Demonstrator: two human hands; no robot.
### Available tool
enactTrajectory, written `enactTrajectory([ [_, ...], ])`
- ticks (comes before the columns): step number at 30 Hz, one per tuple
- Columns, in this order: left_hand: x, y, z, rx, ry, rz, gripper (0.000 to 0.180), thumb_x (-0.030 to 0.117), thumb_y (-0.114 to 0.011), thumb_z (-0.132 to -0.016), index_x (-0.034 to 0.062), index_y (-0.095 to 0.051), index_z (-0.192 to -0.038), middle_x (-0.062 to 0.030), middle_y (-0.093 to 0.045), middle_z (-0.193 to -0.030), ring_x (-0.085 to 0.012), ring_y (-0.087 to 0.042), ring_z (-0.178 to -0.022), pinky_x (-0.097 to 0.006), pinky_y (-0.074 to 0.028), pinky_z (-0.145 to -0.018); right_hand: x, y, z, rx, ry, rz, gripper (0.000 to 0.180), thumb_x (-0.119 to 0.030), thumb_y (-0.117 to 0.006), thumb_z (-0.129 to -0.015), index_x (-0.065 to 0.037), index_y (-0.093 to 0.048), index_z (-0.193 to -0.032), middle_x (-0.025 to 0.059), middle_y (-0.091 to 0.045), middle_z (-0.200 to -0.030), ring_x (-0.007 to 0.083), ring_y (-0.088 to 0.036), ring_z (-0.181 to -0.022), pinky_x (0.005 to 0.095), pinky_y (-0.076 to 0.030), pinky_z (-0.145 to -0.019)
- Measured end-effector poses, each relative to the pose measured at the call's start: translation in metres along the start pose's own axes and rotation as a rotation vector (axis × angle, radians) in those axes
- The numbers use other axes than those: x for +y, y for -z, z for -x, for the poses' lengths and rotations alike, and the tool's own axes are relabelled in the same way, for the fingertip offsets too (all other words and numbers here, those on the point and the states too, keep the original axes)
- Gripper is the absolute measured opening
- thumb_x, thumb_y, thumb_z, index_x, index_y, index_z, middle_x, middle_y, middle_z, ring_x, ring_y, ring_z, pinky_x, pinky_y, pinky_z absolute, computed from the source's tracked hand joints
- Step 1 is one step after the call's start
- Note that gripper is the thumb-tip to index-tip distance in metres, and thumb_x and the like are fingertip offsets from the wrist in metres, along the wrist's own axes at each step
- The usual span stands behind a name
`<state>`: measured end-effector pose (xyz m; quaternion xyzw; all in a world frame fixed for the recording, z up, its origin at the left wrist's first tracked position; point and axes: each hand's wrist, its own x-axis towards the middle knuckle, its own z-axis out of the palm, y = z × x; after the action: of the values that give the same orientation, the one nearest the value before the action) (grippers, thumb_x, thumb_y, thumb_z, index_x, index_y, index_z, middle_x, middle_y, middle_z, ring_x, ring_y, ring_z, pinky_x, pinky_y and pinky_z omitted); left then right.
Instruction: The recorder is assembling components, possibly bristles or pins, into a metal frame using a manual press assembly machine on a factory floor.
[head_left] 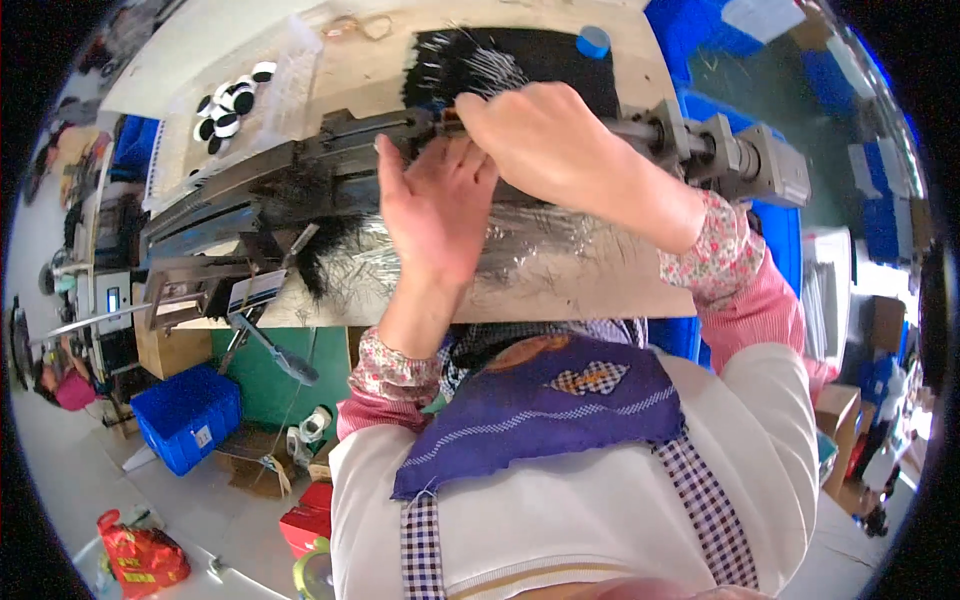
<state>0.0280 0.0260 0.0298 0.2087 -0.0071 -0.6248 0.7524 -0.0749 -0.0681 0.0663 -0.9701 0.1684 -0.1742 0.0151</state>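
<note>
The right hand (545,120) bends over the dark metal fixture (360,135) with its fingers curled, and the left hand (440,190), thumb spread, is just beside it at eight o'clock; whether they grasp something, one cannot tell. On the bench (620,290), the thin silver pins (495,68) lie on the black mat (575,72), near twelve o'clock from the right fingers, the closer ones, pointing roughly eleven to five.

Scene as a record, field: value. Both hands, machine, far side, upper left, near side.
left hand: thumb spread, grip unclear
right hand: above machine, fingertips hidden
machine: long grey metal machine
far side: black rectangular mat, thin silvery strands and round blue cap on it
upper left: translucent plastic bin, round black-and-white pieces inside
near side: pale wooden table, scattered strands
</note>
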Motion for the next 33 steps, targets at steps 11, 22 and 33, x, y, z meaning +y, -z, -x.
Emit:
enactTrajectory([
  [11,-0.035,0.026,-0.007,-0.033,-0.149,-0.219,0.027,0.030,-0.051,-0.096,0.0064,-0.054,-0.110,-0.0056,-0.057,-0.115,-0.0186,-0.050,-0.114,-0.036,-0.032,-0.107,-0.003,-0.005,0.095,-0.289,-0.258,-0.250,0.028,-0.005,-0.052,-0.081,-0.002,-0.044,-0.108,0.0189,-0.061,-0.077,0.0379,-0.062,-0.073,0.0440,-0.050,-0.061],
  [22,-0.009,0.052,0.082,-0.266,0.030,-0.591,0.061,0.019,-0.047,-0.095,-0.0014,-0.019,-0.145,-0.0236,-0.046,-0.136,-0.0395,-0.052,-0.118,-0.047,-0.035,-0.106,0.016,-0.074,0.169,-0.263,-0.375,-0.161,0.020,-0.011,-0.058,-0.080,-0.005,-0.052,-0.099,0.0144,-0.062,-0.091,0.0329,-0.064,-0.078,0.0424,-0.052,-0.063],
  [33,0.206,0.218,0.238,1.535,-0.450,-2.149,0.089,0.029,-0.068,-0.076,-0.0015,-0.020,-0.145,-0.0285,-0.061,-0.109,-0.0386,-0.065,-0.093,-0.042,-0.050,-0.080,0.024,0.005,0.139,0.376,-0.473,-0.647,0.016,-0.002,-0.059,-0.087,0.001,-0.056,-0.103,0.0083,-0.061,-0.086,0.0163,-0.058,-0.077,0.0270,-0.047,-0.069],
])
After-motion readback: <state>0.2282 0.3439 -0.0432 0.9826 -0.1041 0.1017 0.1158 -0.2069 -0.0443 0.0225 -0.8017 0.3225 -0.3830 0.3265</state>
